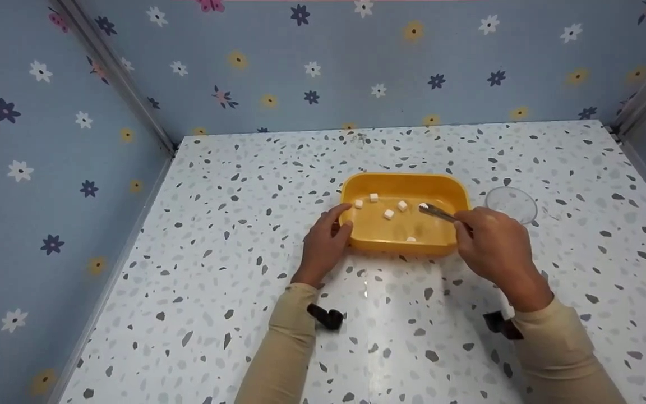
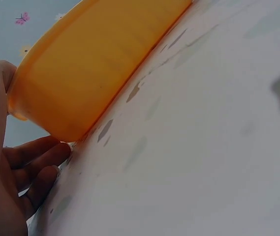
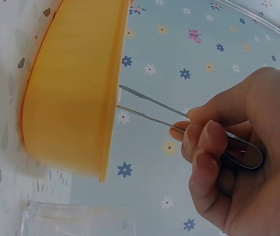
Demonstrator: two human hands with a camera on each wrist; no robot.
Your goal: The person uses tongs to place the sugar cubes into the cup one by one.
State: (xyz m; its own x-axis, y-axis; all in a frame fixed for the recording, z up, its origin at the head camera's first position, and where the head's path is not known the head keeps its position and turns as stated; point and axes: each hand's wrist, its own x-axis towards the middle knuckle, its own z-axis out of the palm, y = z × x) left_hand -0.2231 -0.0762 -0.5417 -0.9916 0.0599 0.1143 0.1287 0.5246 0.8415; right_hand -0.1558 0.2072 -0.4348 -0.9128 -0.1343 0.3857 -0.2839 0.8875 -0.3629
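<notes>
A yellow plastic tub point(image 1: 404, 245) stands on the speckled table, several small white cubes point(image 1: 388, 214) scattered over its floor. My left hand point(image 1: 324, 242) holds the tub's left end, thumb and forefinger at the rim; in the left wrist view the other fingers point(image 2: 41, 160) bend near its base. With my right hand point(image 1: 497, 247) I grip small metal tongs point(image 3: 152, 101) by thumb and fingers, their serrated tips reaching over the tub's right side. One white cube point(image 1: 424, 206) is at the tips, partly hidden by them.
A clear round glass container point(image 1: 536, 211) stands on the table just right of the tub, partly behind my right hand. Flowered blue panels point(image 1: 356, 56) wall the table at the back and both sides.
</notes>
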